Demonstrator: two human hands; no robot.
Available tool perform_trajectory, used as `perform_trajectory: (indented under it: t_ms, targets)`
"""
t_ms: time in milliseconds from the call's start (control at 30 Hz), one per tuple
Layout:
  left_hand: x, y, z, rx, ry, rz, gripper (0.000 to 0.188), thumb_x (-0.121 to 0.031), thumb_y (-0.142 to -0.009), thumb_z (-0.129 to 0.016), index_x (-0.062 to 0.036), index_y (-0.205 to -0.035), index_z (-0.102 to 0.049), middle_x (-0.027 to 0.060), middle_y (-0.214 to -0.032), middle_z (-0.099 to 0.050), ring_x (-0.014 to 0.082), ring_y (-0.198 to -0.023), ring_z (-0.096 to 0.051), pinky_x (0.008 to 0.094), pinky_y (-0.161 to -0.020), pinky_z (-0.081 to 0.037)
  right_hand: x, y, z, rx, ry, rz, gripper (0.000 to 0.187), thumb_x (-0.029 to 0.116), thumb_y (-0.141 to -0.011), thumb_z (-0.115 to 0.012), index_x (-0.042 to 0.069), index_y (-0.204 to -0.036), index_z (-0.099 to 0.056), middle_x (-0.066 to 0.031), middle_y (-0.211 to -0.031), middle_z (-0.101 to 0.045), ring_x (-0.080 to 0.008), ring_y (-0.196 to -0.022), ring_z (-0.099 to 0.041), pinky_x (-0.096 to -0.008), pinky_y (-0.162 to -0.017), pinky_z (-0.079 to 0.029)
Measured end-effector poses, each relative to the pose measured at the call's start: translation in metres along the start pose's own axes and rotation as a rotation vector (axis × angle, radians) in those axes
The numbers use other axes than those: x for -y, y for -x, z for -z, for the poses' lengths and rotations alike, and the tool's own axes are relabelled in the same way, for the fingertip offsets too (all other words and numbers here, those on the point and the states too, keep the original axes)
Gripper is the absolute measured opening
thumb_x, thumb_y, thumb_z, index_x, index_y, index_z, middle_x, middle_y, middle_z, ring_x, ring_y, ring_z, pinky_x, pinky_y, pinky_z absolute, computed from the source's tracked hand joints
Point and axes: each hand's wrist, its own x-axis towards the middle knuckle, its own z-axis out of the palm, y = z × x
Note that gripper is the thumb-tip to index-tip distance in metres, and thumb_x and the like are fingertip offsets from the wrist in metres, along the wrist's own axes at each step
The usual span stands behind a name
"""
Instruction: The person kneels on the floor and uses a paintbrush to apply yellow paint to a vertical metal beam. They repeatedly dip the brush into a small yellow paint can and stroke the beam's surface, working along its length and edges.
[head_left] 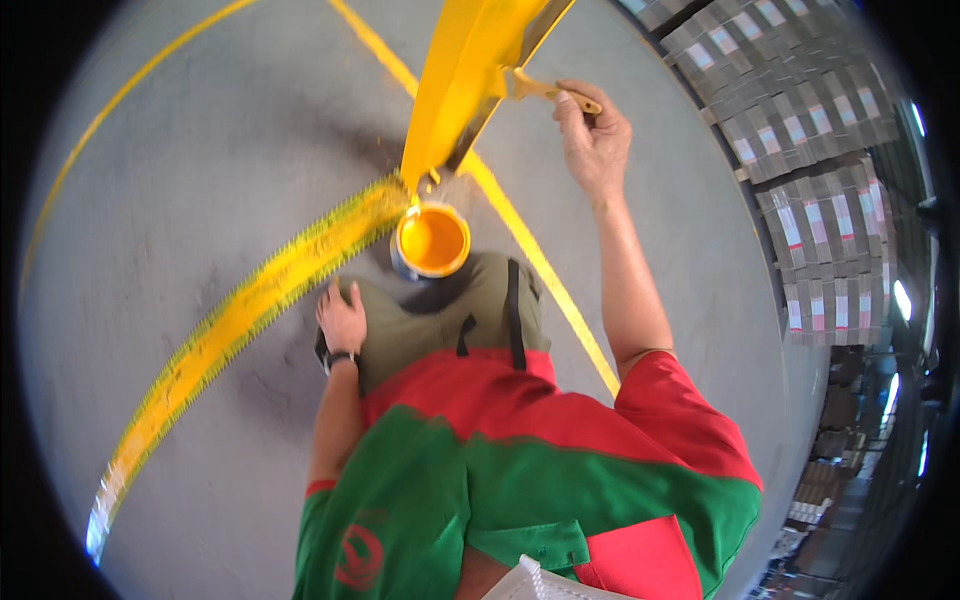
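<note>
My right hand (595,135) is closed around the wooden handle of a paintbrush (535,88). The brush's bristle end meets the right side of a tall yellow metal post (455,80), where fresh-looking yellow paint covers much of the surface and a darker strip shows along the edge. My left hand (342,318) rests on my left knee with its fingers apart, holding nothing. Between my knees and the post's foot stands an open paint can (432,240) with yellow paint inside.
A yellow band with ragged edges (270,270) curves over the grey floor (180,220) from the post's foot to the lower left. A thinner yellow line (545,270) crosses behind the post. Stacked boxes (810,120) line the right side.
</note>
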Motion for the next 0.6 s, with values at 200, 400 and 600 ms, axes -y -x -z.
perform_trajectory:
  t_ms: [200,400,600]
  targets:
    - [0.000,-0.002,-0.001,0.001,0.013,-0.011,0.055,-0.043,-0.102,-0.057,-0.0015,-0.138,-0.058,0.0254,-0.125,-0.066,0.0428,-0.122,-0.058,0.0529,-0.108,-0.043,-0.072,0.116,-0.055,0.452,0.179,-0.343,0.024,0.022,-0.098,-0.069,0.003,-0.112,-0.074,-0.0129,-0.089,-0.075,-0.0175,-0.076,-0.068,-0.0314,-0.073,-0.055]
    - [-0.001,-0.003,-0.002,0.036,-0.034,0.018,0.054,-0.043,-0.101,-0.058,-0.0037,-0.139,-0.058,0.0260,-0.124,-0.066,0.0425,-0.123,-0.059,0.0527,-0.108,-0.042,-0.158,0.172,-0.129,0.776,0.455,-0.252,0.026,0.025,-0.092,-0.069,0.005,-0.108,-0.076,-0.0230,-0.099,-0.074,-0.0398,-0.093,-0.072,-0.0471,-0.086,-0.057]
    - [-0.002,-0.006,-0.003,0.052,-0.062,0.035,0.054,-0.043,-0.101,-0.058,-0.0047,-0.139,-0.058,0.0252,-0.125,-0.066,0.0413,-0.124,-0.058,0.0524,-0.110,-0.041,-0.198,0.198,-0.165,0.952,0.587,-0.297,0.027,0.027,-0.094,-0.067,0.009,-0.111,-0.077,-0.0225,-0.105,-0.074,-0.0404,-0.101,-0.071,-0.0486,-0.095,-0.056]
